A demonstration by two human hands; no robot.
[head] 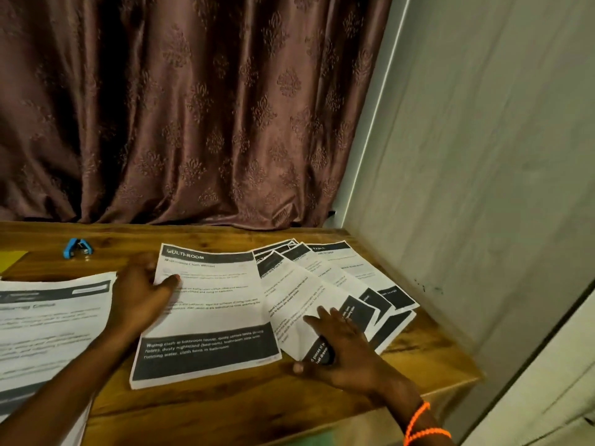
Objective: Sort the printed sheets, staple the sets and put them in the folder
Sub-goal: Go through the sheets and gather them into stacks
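Sorting under way, nothing visibly stapled or filed. Left hand [141, 292] pinches the left edge of the "MULTI-ROOM" sheet [209, 313], thumb on top. Right hand [338, 341] lies flat, fingers spread, on a fanned stack of sheets [341, 278] just right of it. Another pile [45, 323] sits left of the left hand. Blue stapler [78, 247] lies untouched on the tabletop [428, 358] beyond that hand. A yellow item [11, 260], possibly the folder, is at the far left.

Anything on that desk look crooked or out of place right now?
Yes. The sheets under the right hand are fanned out at different angles, not squared into a set. The MULTI-ROOM stack, gripped at its edge by the left hand, lies fairly square. The blue stapler sits apart, far left.
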